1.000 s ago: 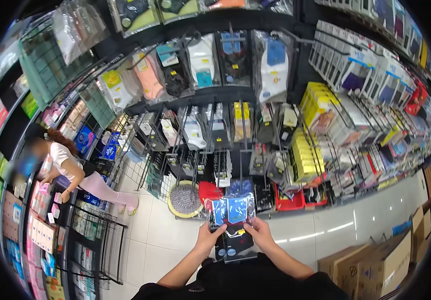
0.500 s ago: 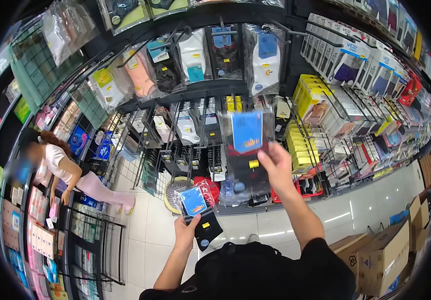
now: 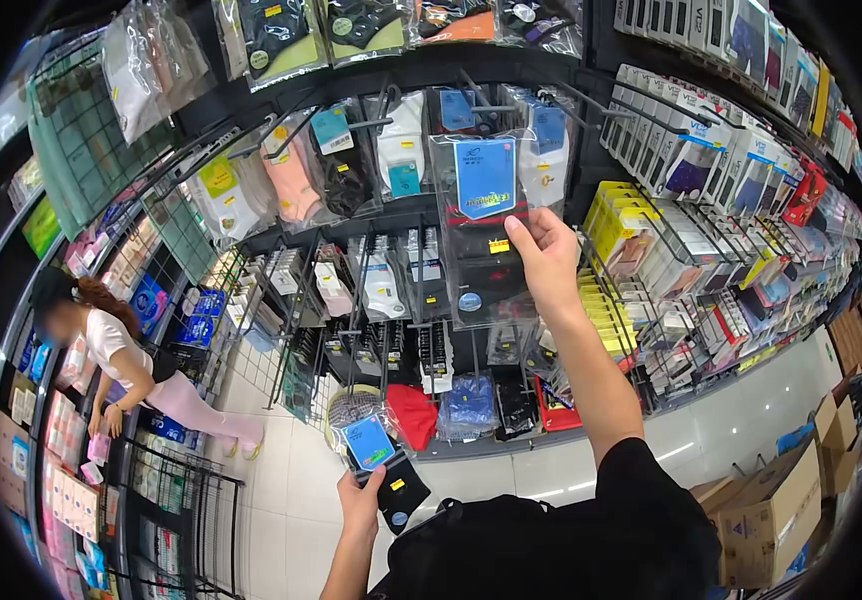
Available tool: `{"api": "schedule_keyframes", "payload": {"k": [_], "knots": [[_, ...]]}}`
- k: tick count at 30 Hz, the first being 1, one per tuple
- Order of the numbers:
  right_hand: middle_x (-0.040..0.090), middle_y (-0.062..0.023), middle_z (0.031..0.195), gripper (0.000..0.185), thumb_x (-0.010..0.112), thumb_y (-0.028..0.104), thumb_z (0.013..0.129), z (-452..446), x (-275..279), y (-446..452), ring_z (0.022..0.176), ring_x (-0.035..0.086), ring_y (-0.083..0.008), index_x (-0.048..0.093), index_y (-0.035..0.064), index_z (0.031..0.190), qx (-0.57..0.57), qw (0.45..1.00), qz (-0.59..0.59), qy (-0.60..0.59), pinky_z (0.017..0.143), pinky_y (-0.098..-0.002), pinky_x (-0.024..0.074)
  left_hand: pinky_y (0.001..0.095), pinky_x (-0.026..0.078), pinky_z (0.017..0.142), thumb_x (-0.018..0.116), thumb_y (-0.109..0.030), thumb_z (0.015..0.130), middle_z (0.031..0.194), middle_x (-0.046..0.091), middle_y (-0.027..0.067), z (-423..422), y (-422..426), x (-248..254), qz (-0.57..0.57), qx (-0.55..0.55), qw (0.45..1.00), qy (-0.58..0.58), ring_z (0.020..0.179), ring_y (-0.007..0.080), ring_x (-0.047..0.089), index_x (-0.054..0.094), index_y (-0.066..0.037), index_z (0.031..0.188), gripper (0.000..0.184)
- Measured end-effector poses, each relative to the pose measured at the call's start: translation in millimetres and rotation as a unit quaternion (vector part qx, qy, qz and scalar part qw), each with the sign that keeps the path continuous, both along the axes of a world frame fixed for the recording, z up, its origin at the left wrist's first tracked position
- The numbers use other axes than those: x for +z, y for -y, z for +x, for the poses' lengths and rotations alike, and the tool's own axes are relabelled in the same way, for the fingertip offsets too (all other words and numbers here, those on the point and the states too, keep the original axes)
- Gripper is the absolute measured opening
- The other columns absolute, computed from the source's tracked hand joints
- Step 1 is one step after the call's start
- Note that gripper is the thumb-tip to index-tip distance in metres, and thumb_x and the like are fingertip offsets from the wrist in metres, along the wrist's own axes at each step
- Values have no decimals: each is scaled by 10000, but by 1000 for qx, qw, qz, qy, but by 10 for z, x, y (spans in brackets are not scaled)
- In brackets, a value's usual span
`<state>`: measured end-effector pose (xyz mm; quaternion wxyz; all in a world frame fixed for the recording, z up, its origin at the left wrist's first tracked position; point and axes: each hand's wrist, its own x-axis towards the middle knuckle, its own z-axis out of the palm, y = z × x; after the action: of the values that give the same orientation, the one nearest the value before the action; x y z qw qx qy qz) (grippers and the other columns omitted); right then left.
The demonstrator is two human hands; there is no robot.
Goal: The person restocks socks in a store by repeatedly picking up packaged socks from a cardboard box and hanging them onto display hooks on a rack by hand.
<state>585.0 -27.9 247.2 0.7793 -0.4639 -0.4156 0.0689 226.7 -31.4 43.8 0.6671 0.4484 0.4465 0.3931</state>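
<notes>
My right hand (image 3: 551, 265) is closed on a clear pack of dark socks (image 3: 481, 262) with a blue header card and a yellow price sticker. It holds the pack upright in front of the sock rack, over the hanging packs around a hook. Lower down, my left hand (image 3: 359, 502) pinches a second pack of black socks (image 3: 403, 488), also with a blue card and a yellow sticker, tilted near my body. Behind the raised pack hang white socks with a blue card (image 3: 549, 150). White socks with a teal card (image 3: 401, 150) hang to its left.
Boxed underwear (image 3: 703, 135) and yellow packs (image 3: 619, 225) fill the right shelves. A person (image 3: 116, 350) bends at the left shelf, beside a black wire rack (image 3: 216, 510). Open cardboard boxes (image 3: 776, 520) stand on the floor at right; a red item (image 3: 413, 415) sits low ahead.
My right hand has raised its sock pack toward the upper hooks. My left hand, with its pack, now appears slightly lower and farther left. The shelves have shifted down a little in view.
</notes>
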Motion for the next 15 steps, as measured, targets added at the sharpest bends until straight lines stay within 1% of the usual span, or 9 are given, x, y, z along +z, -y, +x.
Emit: {"api": "schedule_keyframes", "payload": {"k": [2, 6, 9, 10, 11, 12, 13, 14, 15], "knots": [[623, 10, 780, 136, 657, 99, 925, 30, -17, -39, 704, 537, -25, 591, -12, 882, -8, 1000, 3, -2, 632, -203, 415, 288, 502, 799, 692, -26, 869, 983, 689, 91, -20, -12, 0, -6, 10, 1000, 1, 862, 142, 636, 639, 35, 1042, 191], [648, -15, 807, 149, 665, 118, 922, 52, -37, -120, 739, 561, -39, 612, -21, 902, -7, 999, 7, -45, 654, -209, 434, 305, 497, 840, 676, -16, 876, 1023, 678, 107, -72, -55, -39, -11, 12, 1000, -5, 899, 168, 635, 614, 49, 1081, 223], [638, -14, 791, 165, 671, 129, 917, 202, -30, -299, 728, 552, -46, 618, -27, 918, -45, 998, -36, -35, 640, -225, 434, 304, 493, 839, 675, -19, 878, 1019, 677, 105, -81, -29, -17, -14, 32, 999, -3, 900, 167, 632, 615, 48, 1079, 220], [610, -9, 755, 187, 679, 143, 913, 224, 23, -410, 696, 517, -52, 605, -27, 890, -50, 998, -9, -27, 610, -237, 412, 297, 494, 816, 688, -31, 872, 999, 681, 96, -97, -32, -47, -11, 31, 999, -2, 876, 155, 632, 624, 39, 1063, 213], [584, -7, 728, 222, 699, 163, 895, 331, 29, -578, 668, 488, -66, 596, -28, 849, -60, 995, -35, -78, 586, -257, 388, 289, 496, 793, 701, -42, 865, 979, 686, 86, -122, -28, -63, -8, 30, 1000, -1, 852, 143, 631, 633, 29, 1047, 207], [579, -13, 715, 239, 714, 177, 874, 665, -133, -859, 660, 487, -78, 599, -23, 812, -91, 995, -32, -6, 578, -275, 381, 289, 496, 793, 701, -42, 865, 979, 686, 86, -132, -13, -53, -8, 30, 1000, -3, 852, 143, 631, 633, 29, 1047, 207], [571, -13, 695, 230, 724, 179, 856, 772, -93, -1014, 650, 483, -83, 614, -14, 794, -115, 993, -35, -9, 571, -291, 377, 290, 494, 800, 687, -45, 877, 986, 685, 86, -128, 9, -35, -6, 34, 999, -2, 860, 142, 630, 630, 30, 1060, 206], [590, -55, 693, 251, 725, 204, 839, 814, 30, -1093, 643, 510, -122, 616, -16, 788, -124, 989, -75, -21, 580, -318, 390, 290, 493, 807, 673, -48, 889, 993, 684, 85, -117, 28, -25, -3, 39, 999, 1, 868, 142, 629, 627, 32, 1072, 206], [590, -55, 693, 251, 725, 204, 839, 972, 69, -1285, 643, 510, -122, 616, -16, 788, -123, 990, -73, -21, 580, -318, 390, 290, 493, 807, 673, -48, 889, 993, 684, 85, -119, 40, -30, -1, 40, 999, 1, 868, 142, 629, 627, 32, 1072, 206]]}}
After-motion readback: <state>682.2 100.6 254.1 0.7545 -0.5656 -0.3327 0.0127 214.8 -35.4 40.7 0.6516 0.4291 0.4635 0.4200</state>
